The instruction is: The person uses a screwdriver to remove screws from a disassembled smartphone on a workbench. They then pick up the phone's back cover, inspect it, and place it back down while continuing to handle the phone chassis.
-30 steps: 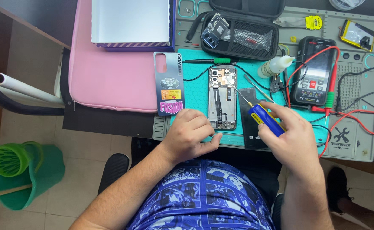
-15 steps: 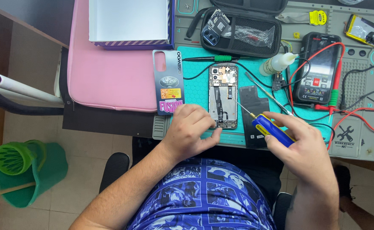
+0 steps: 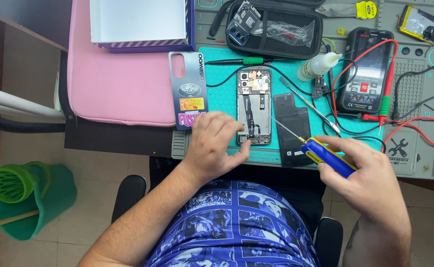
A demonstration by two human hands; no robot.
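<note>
blue and yellow is the screwdriver (image 3: pixel 325 155) in the right hand (image 3: pixel 370 180). the fingers of that hand are curled shut around its handle, and its thin metal tip points up and left toward the open phone (image 3: pixel 254 106). the tip stops just short of the phone, over the dark back piece (image 3: pixel 292 126) that lies right beside it.

the open phone lies flat on the teal mat (image 3: pixel 222 84), near the front edge of the worktop, with its inside parts showing. the left hand (image 3: pixel 214 146) rests at the phone's lower left corner. its fingers are bent and loose, holding nothing, with the fingertips touching the phone's bottom edge.

just left of that hand lies a silver phone cover (image 3: pixel 189 89) with stickers on it. a pink pouch (image 3: pixel 113 79) sits toward the left edge of the worktop, with a white box (image 3: pixel 137 22) on top of it. a black zip case (image 3: pixel 276 27) is at the back edge. a small white glue bottle (image 3: pixel 318 66) lies to the right of the phone, and a black meter (image 3: pixel 367 69) with red and black wires sits further right. a green bucket (image 3: pixel 21 198) stands on the floor by the left side.
</note>
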